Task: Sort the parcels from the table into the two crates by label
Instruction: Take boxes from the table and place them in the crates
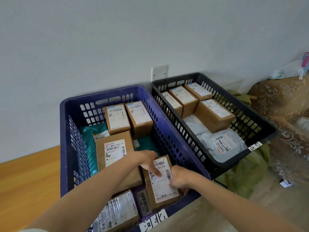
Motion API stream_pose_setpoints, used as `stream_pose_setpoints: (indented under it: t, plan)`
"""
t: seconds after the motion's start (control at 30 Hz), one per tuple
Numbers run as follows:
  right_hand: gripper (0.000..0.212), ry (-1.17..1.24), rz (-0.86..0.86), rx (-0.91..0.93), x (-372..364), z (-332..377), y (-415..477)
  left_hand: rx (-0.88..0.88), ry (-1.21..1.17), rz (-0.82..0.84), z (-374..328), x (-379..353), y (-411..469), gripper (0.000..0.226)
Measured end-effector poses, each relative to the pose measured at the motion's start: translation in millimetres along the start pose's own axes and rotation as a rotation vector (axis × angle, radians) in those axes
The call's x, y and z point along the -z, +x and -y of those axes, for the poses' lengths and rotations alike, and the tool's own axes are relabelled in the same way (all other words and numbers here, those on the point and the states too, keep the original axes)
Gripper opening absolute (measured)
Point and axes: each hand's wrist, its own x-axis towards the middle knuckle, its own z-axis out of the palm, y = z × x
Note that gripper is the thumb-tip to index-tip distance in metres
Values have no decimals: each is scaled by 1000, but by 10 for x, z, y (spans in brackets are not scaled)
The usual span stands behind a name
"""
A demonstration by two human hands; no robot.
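A blue crate (103, 95) stands in front of me, holding several cardboard boxes, teal mailers and a large brown envelope (115, 151). A brown parcel (164, 190) with a white barcode label lies in its near right corner. My left hand (147, 160) rests on the parcel's top, with fingers stretched across the label. My right hand (179, 180) grips the parcel's right edge with curled fingers. To the right, a black crate (200, 76) holds several cardboard boxes and grey poly mailers (222, 143). Each crate carries a handwritten white tag on its near rim.
A wooden surface (25, 181) lies left of the blue crate. Green sacking (242, 173) lies under the black crate. Brown patterned cloth (284, 114) covers something at the right. A white wall plate (159, 72) sits behind the crates.
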Motion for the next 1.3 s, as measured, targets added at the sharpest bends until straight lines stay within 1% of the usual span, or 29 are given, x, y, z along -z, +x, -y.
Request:
stream_pose_setpoints:
  t: [0.1, 0.23, 0.33, 0.5, 0.63, 0.73, 0.83, 0.9, 0.97, 1.1, 1.17, 1.3]
  plan:
    - [53, 18, -81, -13, -3, 13, 14, -10, -61, -26, 13, -18, -7, 58]
    - [60, 107, -136, -5, 19, 29, -24, -52, -107, -80, 18, -28, -62, 47]
    - [54, 137, -159, -3, -3, 40, -46, -74, -133, -121, 12, -20, -89, 46]
    - [43, 158, -243, 15, 20, 99, -88, -106, -163, -218, 22, 96, -130, 63]
    - [39, 167, -275, 19, 71, 151, -113, -119, -194, -285, 106, 182, -141, 56]
    - [42, 130, -314, 37, 140, 152, -85, -119, -240, -326, 188, 267, -173, 53]
    - [41, 87, -399, 57, 191, 191, -21, -110, -275, -382, 272, 383, -224, 53]
    - [35, 14, -503, 77, 188, 237, 52, -112, -285, -423, 313, 411, -274, 58]
    - [33, -73, -586, 91, 179, 300, 122, -109, -258, -451, 351, 362, -336, 72]
    - [32, -132, -664, 108, 192, 410, 268, -23, -128, -442, 394, 141, -429, 101]
    - [30, -101, -668, 95, 210, 456, 354, 12, -29, -417, 390, 11, -444, 106]
    - [27, -31, -676, 84, 210, 510, 501, 82, 115, -379, 312, -225, -417, 105]
